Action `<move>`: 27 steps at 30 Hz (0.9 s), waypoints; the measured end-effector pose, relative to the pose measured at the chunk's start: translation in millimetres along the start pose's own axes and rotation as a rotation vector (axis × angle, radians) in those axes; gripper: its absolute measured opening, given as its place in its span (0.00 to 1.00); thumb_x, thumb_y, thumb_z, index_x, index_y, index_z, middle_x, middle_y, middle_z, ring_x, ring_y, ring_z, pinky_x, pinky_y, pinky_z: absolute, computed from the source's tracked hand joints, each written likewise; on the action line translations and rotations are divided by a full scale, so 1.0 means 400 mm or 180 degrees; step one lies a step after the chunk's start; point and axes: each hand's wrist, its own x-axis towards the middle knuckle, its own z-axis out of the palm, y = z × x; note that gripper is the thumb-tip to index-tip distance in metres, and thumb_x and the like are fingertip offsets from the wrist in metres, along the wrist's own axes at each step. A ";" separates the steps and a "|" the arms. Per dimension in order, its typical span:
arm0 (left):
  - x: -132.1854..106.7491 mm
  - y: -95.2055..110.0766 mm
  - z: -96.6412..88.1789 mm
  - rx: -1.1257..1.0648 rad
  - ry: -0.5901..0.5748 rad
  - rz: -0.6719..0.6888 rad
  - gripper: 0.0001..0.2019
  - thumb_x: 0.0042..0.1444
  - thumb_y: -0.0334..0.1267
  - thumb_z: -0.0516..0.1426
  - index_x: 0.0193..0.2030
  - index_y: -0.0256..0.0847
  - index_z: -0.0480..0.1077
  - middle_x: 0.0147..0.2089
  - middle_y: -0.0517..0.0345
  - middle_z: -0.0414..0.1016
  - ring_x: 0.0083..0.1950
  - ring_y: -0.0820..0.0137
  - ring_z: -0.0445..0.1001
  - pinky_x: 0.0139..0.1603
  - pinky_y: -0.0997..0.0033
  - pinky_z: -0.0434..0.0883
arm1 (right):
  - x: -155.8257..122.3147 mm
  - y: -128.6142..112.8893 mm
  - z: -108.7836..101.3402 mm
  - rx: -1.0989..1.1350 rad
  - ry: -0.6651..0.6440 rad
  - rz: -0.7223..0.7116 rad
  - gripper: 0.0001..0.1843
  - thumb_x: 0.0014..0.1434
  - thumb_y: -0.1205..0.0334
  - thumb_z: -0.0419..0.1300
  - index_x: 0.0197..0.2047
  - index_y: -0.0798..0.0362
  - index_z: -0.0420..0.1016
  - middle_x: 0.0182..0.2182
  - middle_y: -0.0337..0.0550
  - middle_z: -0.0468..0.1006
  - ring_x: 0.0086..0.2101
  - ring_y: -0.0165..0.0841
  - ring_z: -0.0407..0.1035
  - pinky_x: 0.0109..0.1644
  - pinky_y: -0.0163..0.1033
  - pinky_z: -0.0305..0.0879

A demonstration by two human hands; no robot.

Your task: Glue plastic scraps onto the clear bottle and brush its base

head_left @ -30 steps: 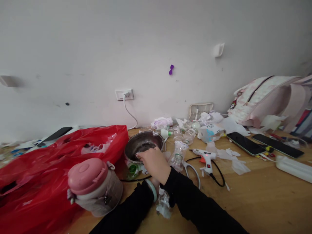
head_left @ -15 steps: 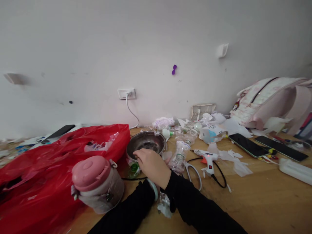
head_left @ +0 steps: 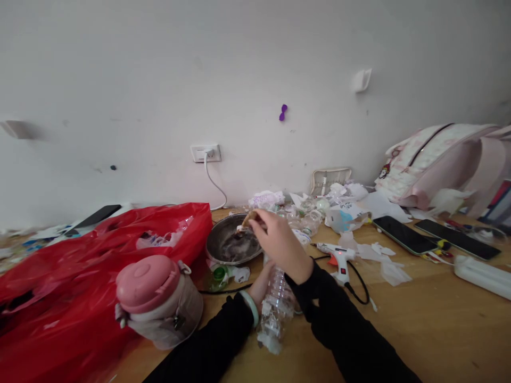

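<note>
Head view: the right hand (head_left: 279,242) pinches a small brownish scrap (head_left: 248,219) over the metal bowl (head_left: 233,246), at eleven o'clock from the left hand (head_left: 266,282), which grips an upright clear bottle (head_left: 278,298) on the tabletop (head_left: 419,330).

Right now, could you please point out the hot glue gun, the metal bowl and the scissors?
hot glue gun (head_left: 338,254), head view, on its white body.
metal bowl (head_left: 223,246), head view, inner wall.
scissors: hidden behind the right arm, not visible.

White wall (head_left: 159,69), wall socket (head_left: 205,153), wooden tabletop (head_left: 419,330)
</note>
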 end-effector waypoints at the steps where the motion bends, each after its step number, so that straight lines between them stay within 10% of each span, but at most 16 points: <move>1: 0.005 -0.002 -0.004 0.0034 -0.0006 -0.0018 0.16 0.59 0.44 0.55 0.51 0.37 0.66 0.49 0.51 0.69 0.45 0.64 0.72 0.44 0.58 0.72 | 0.002 0.002 -0.020 0.0027 0.0168 -0.0038 0.09 0.63 0.67 0.51 0.41 0.57 0.71 0.34 0.46 0.77 0.35 0.32 0.70 0.39 0.36 0.65; 14: 0.019 -0.002 -0.044 0.0370 -0.0246 0.0000 0.32 0.56 0.62 0.43 0.38 0.30 0.69 0.23 0.49 0.72 0.25 0.63 0.73 0.31 0.67 0.69 | -0.040 0.027 -0.263 -0.0260 0.1383 0.0126 0.06 0.58 0.63 0.56 0.36 0.54 0.74 0.29 0.41 0.78 0.30 0.33 0.73 0.35 0.37 0.68; 27: 0.005 0.005 -0.034 0.0357 -0.0418 -0.0064 0.35 0.53 0.65 0.46 0.37 0.27 0.71 0.26 0.43 0.75 0.26 0.64 0.74 0.31 0.70 0.68 | -0.053 0.033 -0.303 -0.0552 0.1043 0.0374 0.05 0.56 0.65 0.57 0.30 0.52 0.73 0.24 0.38 0.76 0.27 0.32 0.71 0.31 0.35 0.64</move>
